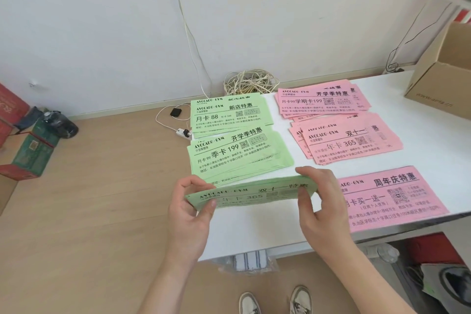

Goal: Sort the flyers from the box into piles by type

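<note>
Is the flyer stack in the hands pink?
No, the left hand and right hand grip a green flyer stack.

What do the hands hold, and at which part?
A stack of green flyers: the left hand grips its left end, the right hand its right end.

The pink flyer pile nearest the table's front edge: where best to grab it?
Grip the pink pile by its near long edge, from the front: it lies flat, and that edge sits by the table rim, probably reachable from below.
</note>
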`<state>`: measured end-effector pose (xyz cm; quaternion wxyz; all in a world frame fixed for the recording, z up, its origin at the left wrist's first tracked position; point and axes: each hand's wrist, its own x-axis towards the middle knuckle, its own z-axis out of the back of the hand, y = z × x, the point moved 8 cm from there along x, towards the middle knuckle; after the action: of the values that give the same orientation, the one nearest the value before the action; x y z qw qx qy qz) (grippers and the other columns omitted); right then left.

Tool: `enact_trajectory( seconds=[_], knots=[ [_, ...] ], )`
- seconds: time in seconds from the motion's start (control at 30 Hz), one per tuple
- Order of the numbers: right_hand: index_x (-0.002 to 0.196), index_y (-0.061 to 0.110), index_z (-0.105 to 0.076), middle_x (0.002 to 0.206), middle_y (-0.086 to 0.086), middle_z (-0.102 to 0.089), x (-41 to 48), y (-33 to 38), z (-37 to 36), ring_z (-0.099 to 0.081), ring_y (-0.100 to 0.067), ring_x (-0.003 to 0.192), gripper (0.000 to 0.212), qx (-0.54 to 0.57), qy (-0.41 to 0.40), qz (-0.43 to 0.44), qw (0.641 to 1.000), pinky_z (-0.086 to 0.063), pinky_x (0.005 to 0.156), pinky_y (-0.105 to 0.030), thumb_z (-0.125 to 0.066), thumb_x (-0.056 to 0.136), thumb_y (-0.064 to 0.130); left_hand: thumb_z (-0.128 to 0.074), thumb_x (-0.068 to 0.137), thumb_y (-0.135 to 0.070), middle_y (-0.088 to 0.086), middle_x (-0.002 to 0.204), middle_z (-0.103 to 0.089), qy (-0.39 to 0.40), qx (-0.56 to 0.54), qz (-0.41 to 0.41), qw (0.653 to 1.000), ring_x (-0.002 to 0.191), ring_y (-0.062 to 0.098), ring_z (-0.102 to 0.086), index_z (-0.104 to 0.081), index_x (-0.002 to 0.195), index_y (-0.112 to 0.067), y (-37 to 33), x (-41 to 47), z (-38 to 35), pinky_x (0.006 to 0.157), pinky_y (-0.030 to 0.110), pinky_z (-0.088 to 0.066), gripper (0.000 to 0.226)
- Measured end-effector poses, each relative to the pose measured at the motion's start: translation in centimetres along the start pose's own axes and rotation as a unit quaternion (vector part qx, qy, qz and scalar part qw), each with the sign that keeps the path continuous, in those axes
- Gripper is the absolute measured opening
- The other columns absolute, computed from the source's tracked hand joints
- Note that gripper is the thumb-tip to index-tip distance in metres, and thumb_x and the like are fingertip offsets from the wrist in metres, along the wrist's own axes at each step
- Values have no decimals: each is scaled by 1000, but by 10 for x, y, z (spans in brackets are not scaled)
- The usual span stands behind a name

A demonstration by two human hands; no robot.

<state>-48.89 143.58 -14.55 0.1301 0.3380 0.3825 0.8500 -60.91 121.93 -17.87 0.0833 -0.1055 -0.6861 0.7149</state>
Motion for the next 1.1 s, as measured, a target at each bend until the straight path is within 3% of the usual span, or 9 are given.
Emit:
enact_trajectory(
  seconds=[0.13,0.33,0.53,0.67,0.73,0.8,0.9,1.0,1.1],
  knots=[
    [126,22,-45,99,0,-49,-25,-17,-22,-46,3,95,63,-7,69,-38,997,-35,82,-6,-54,80,-20,-53,79,24,7,95,-61,-1,41,32,999,97,28,-59,-54,87,-33,21,-10,-1,86,35,-47,57],
    [124,24,-44,104,7,-53,-15,-12,-17,-48,4,103,49,36,53,-32,997,-35,87,-6,-47,85,-6,-49,84,20,2,96,-65,-23,33,50,998,85,0,-62,-49,103,-22,20,-13,-1,76,13,-48,46],
    [123,26,-39,114,29,-43,-26,-19,-25,-46,0,106,54,74,22,-83,994,-35,92,-13,-54,81,-3,-50,80,25,3,89,-55,-18,53,40,998,87,11,-57,-48,93,-18,26,-15,-7,79,21,-46,45],
    [127,27,-40,119,34,-44,-20,-13,-26,-48,3,108,53,88,18,-91,992,-39,91,-13,-52,85,-4,-51,87,15,-3,98,-65,-65,47,67,994,93,11,-62,-49,100,-27,28,-19,0,77,19,-47,45],
    [126,30,-43,115,29,-50,-18,-14,-25,-53,7,98,57,61,67,-97,991,-40,83,-9,-53,86,-8,-51,88,12,-7,102,-66,-69,69,75,992,95,6,-63,-47,104,-36,25,-22,8,80,23,-47,51],
    [127,33,-42,92,22,-57,-20,-22,-31,-53,3,64,59,11,143,-135,980,-39,60,-11,-53,85,-6,-56,87,7,-11,104,-64,-54,152,77,984,98,8,-62,-40,111,-42,26,-24,12,82,28,-47,57],
    [135,34,-34,62,10,-42,-26,-32,-40,-38,-7,47,64,-39,199,-185,962,-26,47,-20,-51,86,-4,-65,80,1,-5,121,-50,-19,363,24,931,109,12,-49,-30,138,-29,21,-30,12,91,31,-42,74],
    [139,33,-27,63,5,-45,-24,-33,-44,-37,-7,49,68,-43,221,-194,955,-27,48,-25,-51,87,-3,-73,78,-21,-5,146,-27,71,479,-69,872,133,16,-22,-30,143,-30,11,-31,-5,111,42,-29,79],
    [140,33,-24,76,10,-48,-21,-34,-45,-41,-3,55,68,-48,248,-201,946,-28,49,-21,-50,88,-2,-63,75,-64,-14,155,15,241,579,-68,776,143,14,18,-7,148,-42,27,-32,-34,119,45,-2,94]
  ],
)
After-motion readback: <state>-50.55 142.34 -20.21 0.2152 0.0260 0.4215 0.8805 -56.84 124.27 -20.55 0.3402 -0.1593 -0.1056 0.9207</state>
